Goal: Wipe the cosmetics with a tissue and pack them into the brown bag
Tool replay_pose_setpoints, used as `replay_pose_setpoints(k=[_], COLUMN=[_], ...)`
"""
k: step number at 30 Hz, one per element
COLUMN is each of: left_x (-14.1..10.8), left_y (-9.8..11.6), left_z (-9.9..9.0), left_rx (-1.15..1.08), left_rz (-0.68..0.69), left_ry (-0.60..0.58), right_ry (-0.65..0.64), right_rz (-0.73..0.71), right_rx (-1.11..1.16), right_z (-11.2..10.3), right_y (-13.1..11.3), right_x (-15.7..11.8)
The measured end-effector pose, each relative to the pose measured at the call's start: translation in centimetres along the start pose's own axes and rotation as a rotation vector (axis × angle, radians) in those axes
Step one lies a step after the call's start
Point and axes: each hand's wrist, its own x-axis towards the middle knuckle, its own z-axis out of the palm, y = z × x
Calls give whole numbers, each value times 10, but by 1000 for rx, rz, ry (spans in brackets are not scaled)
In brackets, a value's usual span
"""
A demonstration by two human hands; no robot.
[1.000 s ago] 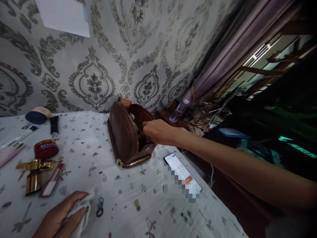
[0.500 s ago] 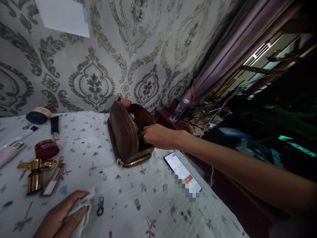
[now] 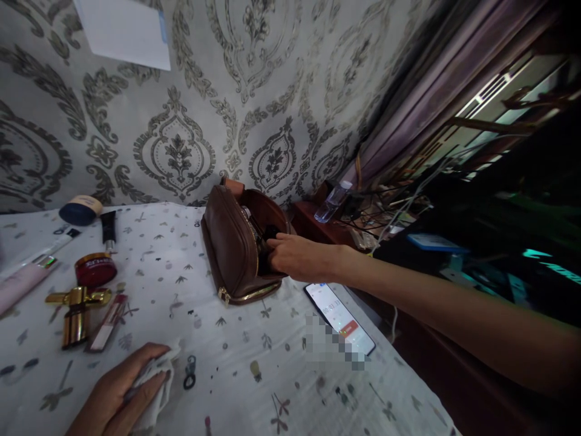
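Brown leather-like zip bag (image 3: pixel 231 242), standing open on the printed cloth (image 3: pixel 218 381) close to the patterned wall (image 3: pixel 177 121), with its brass-coloured zipper undone around the mouth. Fingers of the right hand (image 3: pixel 295 257) lie inside the opening, curled beside a small black item (image 3: pixel 271 231); whether they grip anything cannot be told, since the tips are hidden. Step in hand, as judged: feeling among the bag's contents. Withdrawal with an item would call for a firm pinch and a path clear of the zipper edge. Just beside the bag, near the right wrist, lies a lit phone (image 3: pixel 345 324), which a low return could brush. At lower left, the left hand (image 3: pixel 115 396) is partly closed, pinching a crumpled white tissue (image 3: pixel 157 384) between thumb and fingers. Beyond it are grouped a lip-gloss tube (image 3: pixel 106 327), gold-coloured tubes (image 3: pixel 75 321), a red jar (image 3: pixel 95 271), a black squeeze tube (image 3: pixel 109 230) and a pink tube (image 3: pixel 29 281). Behind the bag, to the right, leans a clear bottle (image 3: pixel 333 201).
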Motion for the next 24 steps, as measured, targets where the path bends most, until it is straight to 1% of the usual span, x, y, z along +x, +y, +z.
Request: replay_pose_setpoints(k=[2,7,11,14,17,19,24], left_x=[1,0,3,5,5,5,8], left_y=[5,26,38,42,46,48,44], left_z=[-1,-2,-6,-8,-8,-9,-14], left_rx=[-18,-70,-66,-48,-67,-69,-38], left_rz=[15,14,40,62,57,46,105], left_ry=[0,62,38,18,45,44,-55], right_ry=[20,72,161,218,299,342,404], right_rz=[4,3,4,8,-3,-9,6], right_rx=[16,110,192,240,279,292,294], right_z=[1,5,8,10,11,13,20], right_y=[0,2,3,3,2,1,0], right_x=[-1,-5,-8,-10,-13,-14,-16])
